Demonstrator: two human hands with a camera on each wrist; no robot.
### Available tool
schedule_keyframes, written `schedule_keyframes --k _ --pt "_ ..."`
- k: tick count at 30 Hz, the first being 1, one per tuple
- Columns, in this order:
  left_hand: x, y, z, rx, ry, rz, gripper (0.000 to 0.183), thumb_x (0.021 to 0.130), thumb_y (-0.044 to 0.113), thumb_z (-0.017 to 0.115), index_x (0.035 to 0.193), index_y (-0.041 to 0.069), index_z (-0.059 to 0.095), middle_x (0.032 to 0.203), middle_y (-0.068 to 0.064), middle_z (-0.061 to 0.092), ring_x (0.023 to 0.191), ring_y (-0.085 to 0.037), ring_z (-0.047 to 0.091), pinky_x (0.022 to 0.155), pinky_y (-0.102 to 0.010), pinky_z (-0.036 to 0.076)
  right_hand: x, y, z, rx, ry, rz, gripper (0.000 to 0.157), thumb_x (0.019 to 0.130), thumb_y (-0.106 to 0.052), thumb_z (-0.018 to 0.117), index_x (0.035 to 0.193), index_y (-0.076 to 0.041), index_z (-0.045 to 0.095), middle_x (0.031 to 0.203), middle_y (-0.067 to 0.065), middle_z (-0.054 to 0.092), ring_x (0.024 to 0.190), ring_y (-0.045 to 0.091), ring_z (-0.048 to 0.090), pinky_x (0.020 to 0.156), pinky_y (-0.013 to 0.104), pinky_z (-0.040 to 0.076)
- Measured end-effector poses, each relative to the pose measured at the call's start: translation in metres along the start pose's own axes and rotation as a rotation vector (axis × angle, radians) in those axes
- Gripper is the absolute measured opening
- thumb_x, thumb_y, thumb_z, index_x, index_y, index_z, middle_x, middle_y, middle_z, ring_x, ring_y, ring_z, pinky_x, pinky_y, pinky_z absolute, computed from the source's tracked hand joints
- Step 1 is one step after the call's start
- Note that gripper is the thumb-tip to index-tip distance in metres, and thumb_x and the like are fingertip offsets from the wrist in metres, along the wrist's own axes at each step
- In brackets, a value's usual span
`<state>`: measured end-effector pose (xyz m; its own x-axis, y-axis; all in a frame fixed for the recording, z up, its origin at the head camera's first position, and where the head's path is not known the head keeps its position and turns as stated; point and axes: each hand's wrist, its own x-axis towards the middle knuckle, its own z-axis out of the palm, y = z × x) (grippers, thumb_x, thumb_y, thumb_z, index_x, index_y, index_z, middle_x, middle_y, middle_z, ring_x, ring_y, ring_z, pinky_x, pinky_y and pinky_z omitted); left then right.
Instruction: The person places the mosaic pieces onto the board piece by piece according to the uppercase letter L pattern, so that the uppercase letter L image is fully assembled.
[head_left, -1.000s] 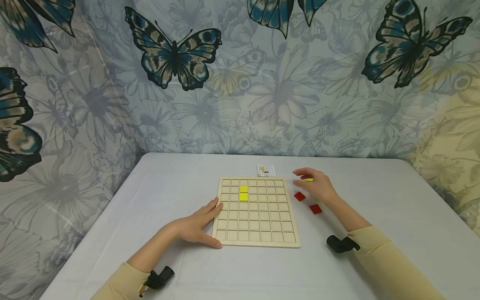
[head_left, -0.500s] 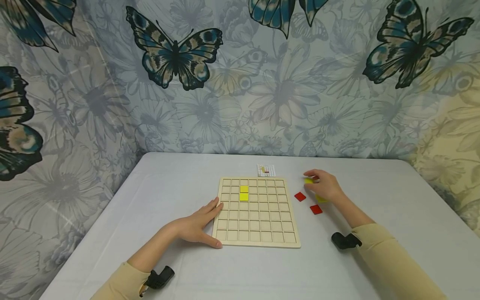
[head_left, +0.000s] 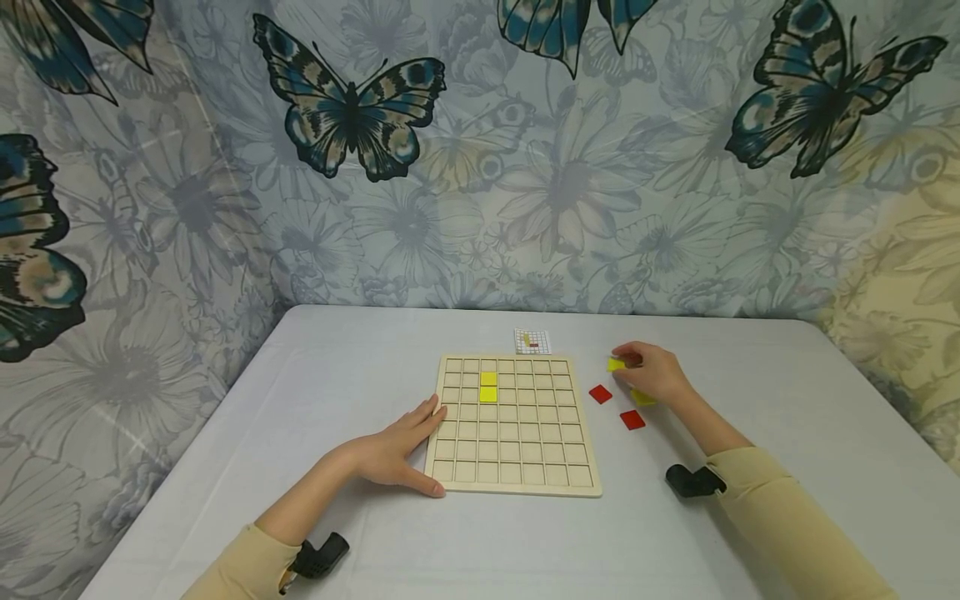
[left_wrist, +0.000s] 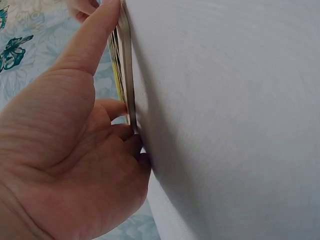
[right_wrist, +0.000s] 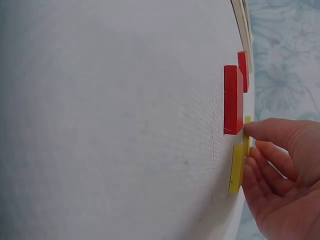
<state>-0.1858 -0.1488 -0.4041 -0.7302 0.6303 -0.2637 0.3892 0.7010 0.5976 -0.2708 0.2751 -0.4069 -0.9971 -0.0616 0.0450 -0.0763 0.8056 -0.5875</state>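
A wooden grid board [head_left: 508, 450] lies flat, with two yellow tiles [head_left: 488, 386] set one below the other in its upper squares. My left hand [head_left: 393, 450] rests at the board's left edge, fingers spread, thumb at the near left corner. To the right of the board, my right hand [head_left: 651, 371] pinches a yellow square tile [head_left: 616, 364] between thumb and fingers at the table. A second yellow tile [head_left: 642, 397] lies partly under that hand. Nearer the board lie two red tiles, one by its edge [head_left: 600, 394] and one closer to me [head_left: 632, 420].
Behind the board lies a small printed grid card [head_left: 532, 342] with yellow and red marks. A white cloth covers the table [head_left: 375, 350], which reaches back to butterfly-patterned wall hangings [head_left: 562, 192]. Black wrist cameras hang under both sleeves.
My right hand has moved right, away from the board's edge, and its fingers have closed on the yellow tile. The left hand and the board have stayed still.
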Motion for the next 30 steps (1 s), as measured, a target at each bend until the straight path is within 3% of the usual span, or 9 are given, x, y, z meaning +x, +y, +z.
schedule_keyframes --k 30 --pt "-0.0001 0.0008 0.0004 0.004 0.009 -0.007 0.113 0.078 0.051 0.078 0.157 0.007 0.010 0.162 -0.012 -0.007 0.148 -0.030 -0.004 0.116 -0.052 0.009 -0.0032 -0.0003 0.0011 -0.014 0.038 -0.015 0.034 0.086 -0.016 0.075 0.112 0.005 0.066 0.096 0.015 0.066 0.088 0.027 0.058 0.070 0.029 0.047"
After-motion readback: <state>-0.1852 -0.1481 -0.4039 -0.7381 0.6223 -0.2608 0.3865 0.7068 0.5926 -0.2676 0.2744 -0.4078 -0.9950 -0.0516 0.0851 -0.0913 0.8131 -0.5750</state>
